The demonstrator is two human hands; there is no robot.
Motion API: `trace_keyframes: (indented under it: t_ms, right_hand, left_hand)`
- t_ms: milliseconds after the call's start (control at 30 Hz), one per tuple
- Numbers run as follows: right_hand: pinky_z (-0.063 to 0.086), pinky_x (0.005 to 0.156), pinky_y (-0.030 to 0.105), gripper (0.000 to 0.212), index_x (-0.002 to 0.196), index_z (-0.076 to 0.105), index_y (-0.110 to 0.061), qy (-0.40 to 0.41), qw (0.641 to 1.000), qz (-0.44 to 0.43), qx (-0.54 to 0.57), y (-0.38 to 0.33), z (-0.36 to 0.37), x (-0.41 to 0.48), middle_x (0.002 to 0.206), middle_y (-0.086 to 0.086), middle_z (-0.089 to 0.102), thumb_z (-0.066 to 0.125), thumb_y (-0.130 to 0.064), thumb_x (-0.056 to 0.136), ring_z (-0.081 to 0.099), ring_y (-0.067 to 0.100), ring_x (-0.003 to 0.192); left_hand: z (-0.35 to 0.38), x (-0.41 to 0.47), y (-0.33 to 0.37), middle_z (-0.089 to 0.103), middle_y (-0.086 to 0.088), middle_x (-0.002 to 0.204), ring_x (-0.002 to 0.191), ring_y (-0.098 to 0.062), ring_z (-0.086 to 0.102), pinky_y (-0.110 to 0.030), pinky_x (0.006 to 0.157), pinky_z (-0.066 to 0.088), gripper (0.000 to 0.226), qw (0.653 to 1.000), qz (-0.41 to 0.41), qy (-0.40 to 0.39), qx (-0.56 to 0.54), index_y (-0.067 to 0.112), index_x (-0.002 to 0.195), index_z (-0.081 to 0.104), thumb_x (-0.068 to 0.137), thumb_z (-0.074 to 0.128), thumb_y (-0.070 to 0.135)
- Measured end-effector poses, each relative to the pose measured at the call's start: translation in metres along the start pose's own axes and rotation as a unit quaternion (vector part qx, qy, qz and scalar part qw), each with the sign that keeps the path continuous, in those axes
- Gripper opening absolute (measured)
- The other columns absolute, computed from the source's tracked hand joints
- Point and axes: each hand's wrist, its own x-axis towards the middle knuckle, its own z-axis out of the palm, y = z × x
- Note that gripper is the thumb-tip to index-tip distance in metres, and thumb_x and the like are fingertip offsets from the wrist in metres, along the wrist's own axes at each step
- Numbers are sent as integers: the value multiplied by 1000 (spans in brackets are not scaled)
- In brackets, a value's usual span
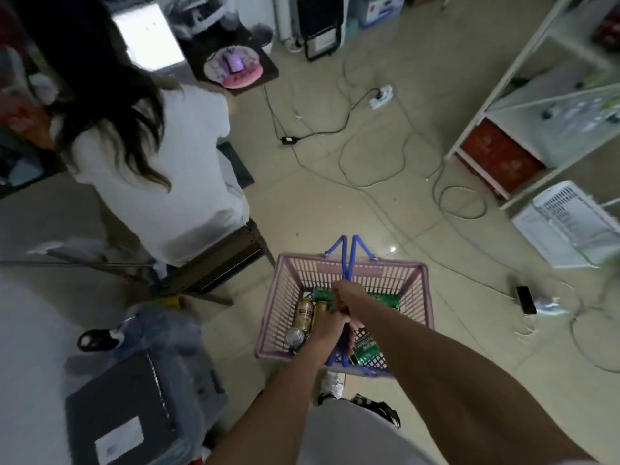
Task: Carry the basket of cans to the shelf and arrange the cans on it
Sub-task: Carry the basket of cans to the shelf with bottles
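Note:
A pink plastic basket [285,297] with blue handles [349,250] hangs above the tiled floor in front of me. Both hands grip the gathered handles at the basket's middle: my left hand [327,325] lower, my right hand [345,297] just above it. Inside lie several cans: a gold can [304,313], a silver can top [294,336], a green can [365,347] near the front and green cans [385,301] at the back. The white metal shelf [523,105] stands at the upper right, well beyond the basket.
A person in a white top [174,169] sits on a dark stool [228,256] at left. Cables [369,156] and a power strip [381,95] sprawl across the floor ahead. A white crate [567,223] lies near the shelf, red boxes [496,156] on its bottom level. A grey bin [134,407] sits at lower left.

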Motion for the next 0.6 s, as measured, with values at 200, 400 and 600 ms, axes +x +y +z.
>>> trace_keyframes:
  t_ms: [200,400,600]
  right_hand:
    - [36,49,27,17,103,57,-2,42,996,7,73,-54,-60,21,58,4,40,56,-9,87,38,18,48]
    - [30,40,22,16,106,58,-4,85,988,24,123,-122,-99,54,57,0,40,54,-11,92,36,14,46]
    - [27,44,25,13,73,51,-11,111,974,38,193,-197,-117,83,54,1,37,56,-9,85,32,16,44]
  left_hand:
    - [37,50,65,50,-13,52,45,-24,49,-32,48,45,13,998,-19,-46,38,3,61,58,70,56,13]
    - [51,110,140,49,-11,48,43,-23,47,-31,47,44,20,991,-36,-100,75,2,59,54,79,50,2]
    - [51,164,211,54,-19,48,39,-26,51,-33,46,45,32,989,-27,-114,93,3,51,59,81,51,-4]
